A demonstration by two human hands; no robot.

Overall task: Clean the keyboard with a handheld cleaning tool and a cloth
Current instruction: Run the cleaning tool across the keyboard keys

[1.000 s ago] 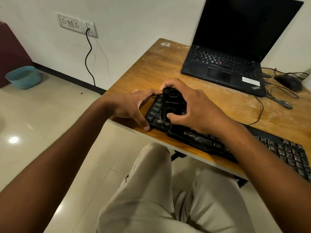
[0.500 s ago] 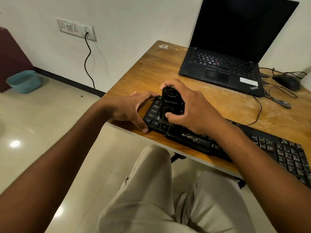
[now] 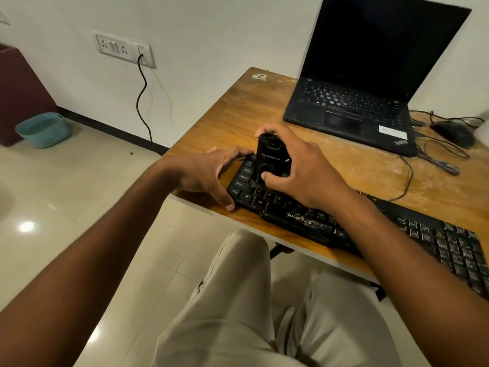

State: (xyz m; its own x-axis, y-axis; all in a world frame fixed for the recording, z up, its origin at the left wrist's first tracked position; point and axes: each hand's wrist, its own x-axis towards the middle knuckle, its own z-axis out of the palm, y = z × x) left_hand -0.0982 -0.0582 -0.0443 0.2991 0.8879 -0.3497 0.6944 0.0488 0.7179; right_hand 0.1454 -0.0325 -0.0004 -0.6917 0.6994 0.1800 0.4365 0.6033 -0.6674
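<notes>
A long black keyboard (image 3: pixel 436 239) lies along the front edge of the wooden table (image 3: pixel 238 115). My right hand (image 3: pixel 304 170) grips a black handheld cleaning tool (image 3: pixel 270 160), held upright with its lower end on the keys at the keyboard's left end. My left hand (image 3: pixel 209 173) holds the keyboard's left end, thumb at the near corner and fingers along the far edge. No cloth is in view.
An open black laptop (image 3: pixel 352 112) stands at the back of the table, with a black mouse (image 3: pixel 455 132) and loose cables (image 3: pixel 436 160) to its right. A wall socket (image 3: pixel 124 49) with a hanging cord and a teal basket (image 3: pixel 42 129) are at left. My legs are under the table.
The tool and my right hand have stayed over the left keys, shifting only slightly. My left hand keeps its hold on the keyboard's end. The camera view has shifted a little.
</notes>
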